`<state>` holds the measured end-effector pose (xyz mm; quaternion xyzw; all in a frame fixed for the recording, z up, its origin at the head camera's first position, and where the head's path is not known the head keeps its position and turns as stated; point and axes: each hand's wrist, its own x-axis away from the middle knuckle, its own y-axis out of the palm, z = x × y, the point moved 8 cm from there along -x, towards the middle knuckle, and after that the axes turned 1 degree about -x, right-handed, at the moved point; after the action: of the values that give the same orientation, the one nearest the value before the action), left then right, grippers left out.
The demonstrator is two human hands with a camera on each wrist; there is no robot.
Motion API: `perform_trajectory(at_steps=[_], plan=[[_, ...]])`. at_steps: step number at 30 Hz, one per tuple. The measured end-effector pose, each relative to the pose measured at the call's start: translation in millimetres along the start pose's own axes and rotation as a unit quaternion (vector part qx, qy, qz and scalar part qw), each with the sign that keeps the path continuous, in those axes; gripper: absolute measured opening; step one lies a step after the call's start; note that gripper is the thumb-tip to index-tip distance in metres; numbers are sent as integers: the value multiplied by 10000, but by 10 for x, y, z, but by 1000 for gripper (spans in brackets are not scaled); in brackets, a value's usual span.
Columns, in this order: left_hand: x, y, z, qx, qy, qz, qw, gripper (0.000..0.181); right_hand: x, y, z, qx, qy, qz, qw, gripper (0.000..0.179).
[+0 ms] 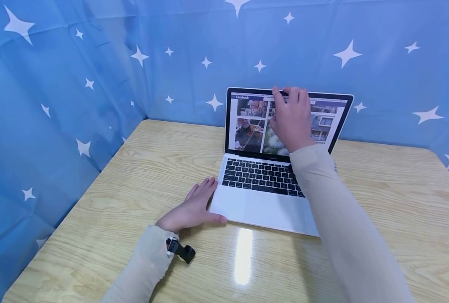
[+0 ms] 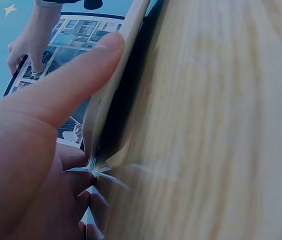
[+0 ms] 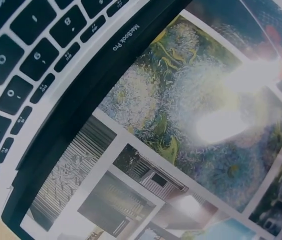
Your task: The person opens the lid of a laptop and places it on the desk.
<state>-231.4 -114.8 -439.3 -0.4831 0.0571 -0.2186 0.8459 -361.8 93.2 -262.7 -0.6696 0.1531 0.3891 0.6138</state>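
An unfolded silver laptop (image 1: 260, 210) stands on the table, its screen (image 1: 247, 126) lit with a page of pictures. My right hand (image 1: 292, 118) grips the screen's top edge, with fingertips over the rim and the thumb on the front side. Beside the front left corner lies my left hand (image 1: 196, 206), its fingers stretched along the left side and its thumb touching the front edge. The left wrist view shows that thumb (image 2: 81, 80) against the laptop's rim. Part of the keyboard (image 1: 260, 174) is hidden by my right forearm.
The wooden table (image 1: 107, 202) extends on both sides of the laptop. A blue curtain (image 1: 194, 38) with white stars hangs behind and to the left. A black strap (image 1: 180, 250) sticks out from my left wrist.
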Motion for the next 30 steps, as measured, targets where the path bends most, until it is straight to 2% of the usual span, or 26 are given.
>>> perform_trajectory(at_steps=[8,12,22,30], plan=[[19,-4,-39,60,-91,33,9999,115,-40,62,-29,-22,-40,32,10000,67],[18,2,-42,48,-28,83,10000,115,-53,69,-22,-32,-23,28,10000,67],[-1,6,-18,45,74,91,9999,117,-70,85,64,-120,204,-257,9994,71],[5,15,-9,36,29,30,10000,116,-82,123,89,-179,306,-406,9985,71]])
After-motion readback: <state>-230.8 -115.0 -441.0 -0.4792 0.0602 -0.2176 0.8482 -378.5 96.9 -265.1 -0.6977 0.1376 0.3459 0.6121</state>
